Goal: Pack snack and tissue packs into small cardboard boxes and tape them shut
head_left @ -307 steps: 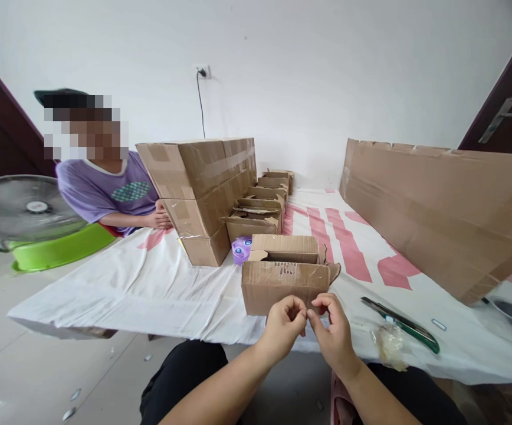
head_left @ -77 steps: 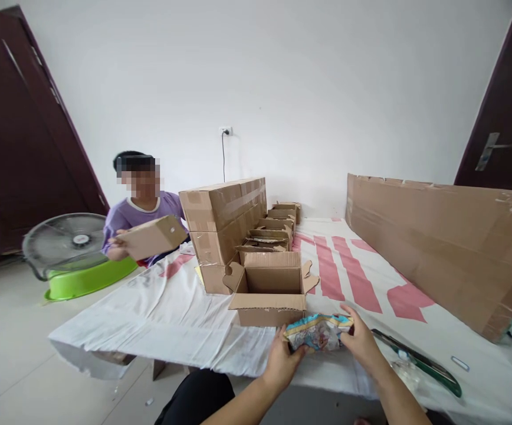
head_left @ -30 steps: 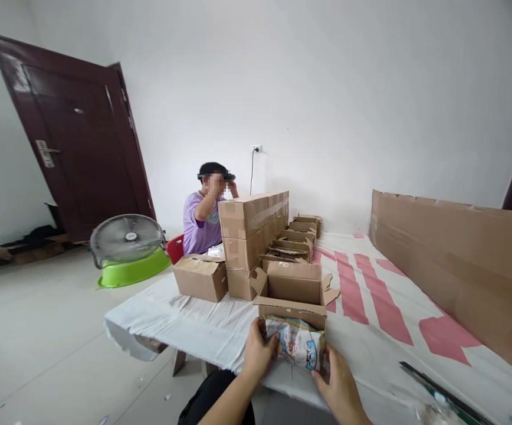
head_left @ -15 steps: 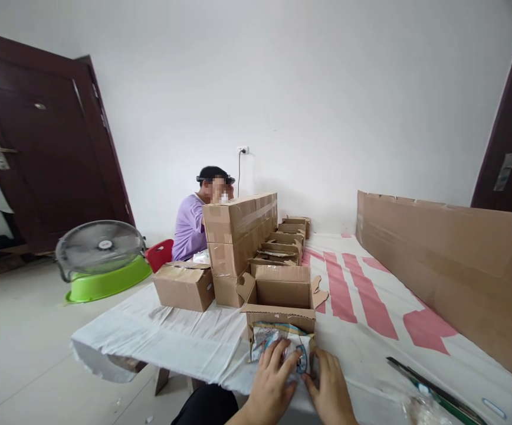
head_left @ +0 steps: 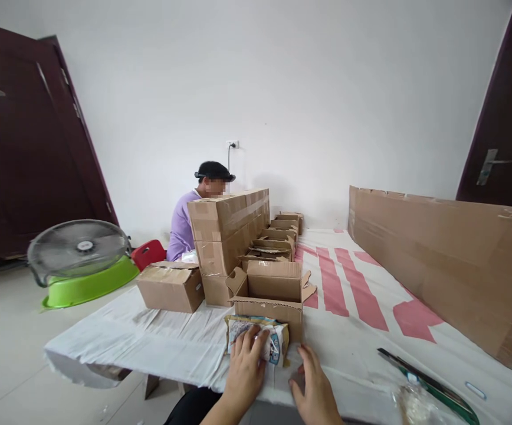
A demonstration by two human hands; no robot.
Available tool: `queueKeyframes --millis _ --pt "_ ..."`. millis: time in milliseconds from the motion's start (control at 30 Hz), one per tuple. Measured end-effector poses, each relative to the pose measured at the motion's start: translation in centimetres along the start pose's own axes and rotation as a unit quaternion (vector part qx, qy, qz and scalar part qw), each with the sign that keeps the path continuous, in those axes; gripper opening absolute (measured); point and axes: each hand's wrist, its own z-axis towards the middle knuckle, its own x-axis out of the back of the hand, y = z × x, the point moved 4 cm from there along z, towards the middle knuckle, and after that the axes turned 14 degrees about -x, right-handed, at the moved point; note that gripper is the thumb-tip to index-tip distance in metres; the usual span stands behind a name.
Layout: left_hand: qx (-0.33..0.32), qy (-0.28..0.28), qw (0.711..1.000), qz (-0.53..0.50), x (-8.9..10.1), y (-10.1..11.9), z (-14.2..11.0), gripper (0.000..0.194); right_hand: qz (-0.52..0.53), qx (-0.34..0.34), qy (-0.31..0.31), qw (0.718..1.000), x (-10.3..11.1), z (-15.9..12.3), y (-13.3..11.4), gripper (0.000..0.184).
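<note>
From my remote seat I see the left hand (head_left: 246,367) spread over the printed packet (head_left: 278,342), which lies just in front of the open cardboard carton (head_left: 269,308). The right hand (head_left: 312,385) hovers beside it, thumb and fingers parted (a green-handled utility knife (head_left: 448,398) rests farther right).

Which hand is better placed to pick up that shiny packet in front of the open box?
Probably the left hand: it lies over the packet in front of the open box. The right hand is off to the packet's right, seemingly not touching it.
</note>
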Motion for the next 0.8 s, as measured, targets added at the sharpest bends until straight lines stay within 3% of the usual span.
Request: queueKeyframes --millis 167,433,800 --pt "0.0 0.017 0.999 -0.038 -0.2 0.2 -0.3 0.06 -0.099 0.018 -0.048 0.994 0.6 -0.2 -1.9 0.049" --pt "0.026 0.015 0.999 -0.04 0.1 0.1 -0.2 0.058 -0.092 0.026 -0.112 0.989 1.5 -0.2 -4.0 0.025" --pt "0.013 0.009 0.999 -0.029 0.0 0.3 -0.3 0.061 -0.098 0.035 -0.13 0.986 1.4 -0.1 -4.1 0.021"
